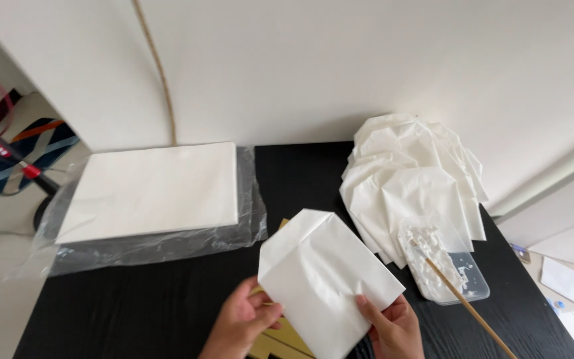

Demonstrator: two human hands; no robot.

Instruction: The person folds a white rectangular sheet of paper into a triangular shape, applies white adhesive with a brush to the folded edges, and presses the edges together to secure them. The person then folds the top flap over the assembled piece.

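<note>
Both my hands hold a folded white paper bag point(320, 279) just above the front of the black table point(141, 306). My left hand point(242, 324) grips its lower left edge with the fingers tucked behind it. The lower right edge is pinched by my right hand point(393, 327), thumb on top. Under the bag a yellowish flat piece point(280, 336) lies on the table, mostly hidden.
A stack of white sheets point(154, 189) lies on clear plastic wrap point(141, 246) at the back left. Several folded white bags point(413, 176) are piled at the back right. A clear tray of white paste point(443, 262) holds a wooden stick point(466, 304). A fan stand point(8, 156) is at left.
</note>
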